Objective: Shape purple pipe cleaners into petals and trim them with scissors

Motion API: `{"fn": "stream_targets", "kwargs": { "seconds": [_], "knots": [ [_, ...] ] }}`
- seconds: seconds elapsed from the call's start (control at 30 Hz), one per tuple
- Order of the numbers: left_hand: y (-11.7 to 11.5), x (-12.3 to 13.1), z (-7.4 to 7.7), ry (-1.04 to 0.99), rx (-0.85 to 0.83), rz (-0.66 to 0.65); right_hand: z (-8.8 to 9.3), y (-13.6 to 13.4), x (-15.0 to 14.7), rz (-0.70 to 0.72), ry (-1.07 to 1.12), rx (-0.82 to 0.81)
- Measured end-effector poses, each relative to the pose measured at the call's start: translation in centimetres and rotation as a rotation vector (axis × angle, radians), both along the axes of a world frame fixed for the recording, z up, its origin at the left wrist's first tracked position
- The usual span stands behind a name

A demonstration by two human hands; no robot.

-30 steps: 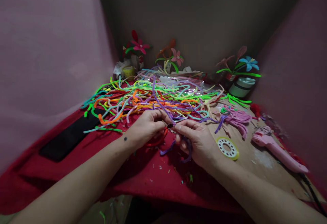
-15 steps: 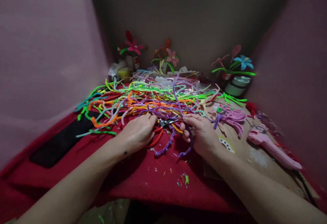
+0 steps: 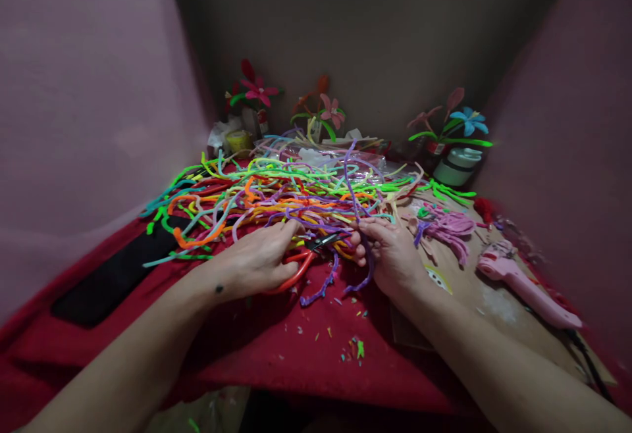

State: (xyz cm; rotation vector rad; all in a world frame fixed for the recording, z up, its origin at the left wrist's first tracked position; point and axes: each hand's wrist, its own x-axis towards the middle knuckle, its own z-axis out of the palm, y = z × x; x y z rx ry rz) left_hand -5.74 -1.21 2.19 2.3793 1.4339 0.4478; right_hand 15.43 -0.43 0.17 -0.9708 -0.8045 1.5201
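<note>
My left hand [image 3: 261, 256] is around the orange handles of a pair of scissors [image 3: 292, 280], its thumb apart from the fingers. The dark blades point right, close to my right fingertips. My right hand [image 3: 395, 255] pinches purple pipe cleaners [image 3: 349, 179]; one length stands up above the fingers, and another hangs below in a curve. A crinkled purple piece [image 3: 323, 291] dangles or lies just below the blades; I cannot tell which. Behind both hands spreads a tangled heap of multicoloured pipe cleaners [image 3: 276, 186].
A black phone-like slab [image 3: 113, 275] lies left on the red cloth [image 3: 276, 367]. To the right, a board [image 3: 498, 288] carries a pink bundle [image 3: 449, 226] and a pink glue gun [image 3: 528, 281]. Pipe-cleaner flowers [image 3: 469, 120] and a lidded jar [image 3: 458, 166] stand behind. Scraps [image 3: 359, 349] litter the front.
My left hand has moved slightly left, its thumb and fingers spreading apart with the scissors. The upright purple pipe cleaner has tipped to the right; my right hand stays nearly in place.
</note>
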Motion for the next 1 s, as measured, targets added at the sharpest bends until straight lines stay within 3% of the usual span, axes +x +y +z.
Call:
{"fn": "stream_targets", "kwargs": {
  "seconds": [0.2, 0.37, 0.47, 0.67, 1.0],
  "knots": [
    [0.1, -0.8, 0.9, 0.275, 0.008, -0.066, -0.3, 0.4, 0.1, 0.004, 0.030, -0.025],
    [0.6, -1.6, 1.5, 0.048, -0.017, -0.203, -0.2, 0.2, 0.0, 0.058, -0.006, -0.008],
    [0.6, -1.1, 0.9, -0.018, 0.126, -0.143, -0.2, -0.2, 0.0, 0.101, -0.041, 0.011],
    [0.5, -0.2, -0.6, 0.198, 0.419, -0.122, -0.1, -0.5, -0.2, 0.065, -0.093, 0.021],
    [0.5, -0.2, -0.6, 0.261, 0.465, -0.122, 0.3, -0.8, -0.3, 0.079, -0.110, 0.064]
  ]
}}
